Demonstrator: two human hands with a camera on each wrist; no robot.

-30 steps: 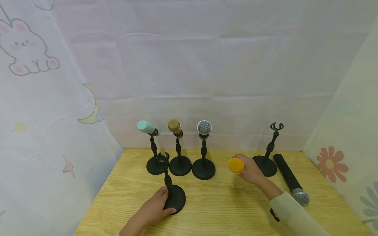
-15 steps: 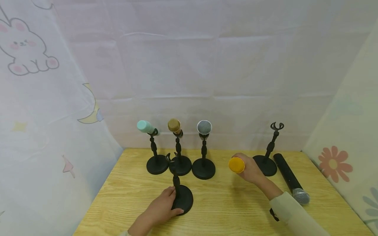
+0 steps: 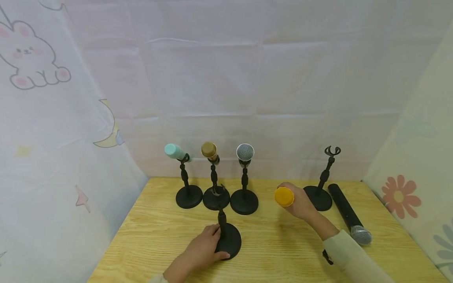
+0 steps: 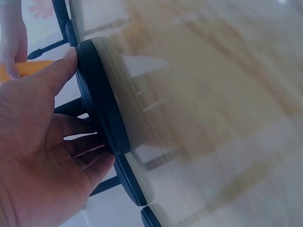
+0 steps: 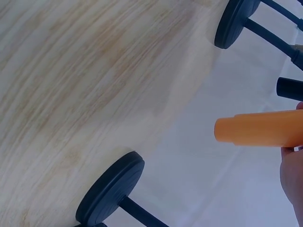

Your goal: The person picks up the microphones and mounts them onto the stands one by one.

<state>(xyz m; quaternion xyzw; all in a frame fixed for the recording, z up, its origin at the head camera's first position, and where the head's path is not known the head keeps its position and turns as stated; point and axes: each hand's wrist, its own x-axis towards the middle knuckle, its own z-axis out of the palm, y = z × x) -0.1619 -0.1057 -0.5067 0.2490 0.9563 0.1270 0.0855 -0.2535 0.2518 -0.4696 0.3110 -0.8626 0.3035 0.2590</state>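
My left hand (image 3: 205,247) grips the round base of an unloaded black microphone stand (image 3: 229,241) at the front middle of the table. In the left wrist view, the thumb and curled fingers (image 4: 78,127) touch the edge of that base (image 4: 102,97). My right hand (image 3: 300,202) holds an orange microphone (image 3: 284,196) above the table, its head toward the head camera. The right wrist view shows the smooth orange handle (image 5: 258,128). Behind stand three loaded stands, with a mint microphone (image 3: 174,151), a gold microphone (image 3: 209,150) and a silver-headed microphone (image 3: 245,152).
Another unloaded stand (image 3: 320,196) is at the back right. Beside it a black microphone (image 3: 348,214) with a silver mesh head lies on the wooden table (image 3: 141,236). A small black object (image 3: 327,257) shows partly under the right sleeve. Printed cloth (image 3: 226,86) surrounds the table.
My left hand has slid the unloaded stand to the right across the table, in front of the gold and silver-headed microphones' stands. The right hand and the orange microphone have hardly moved.
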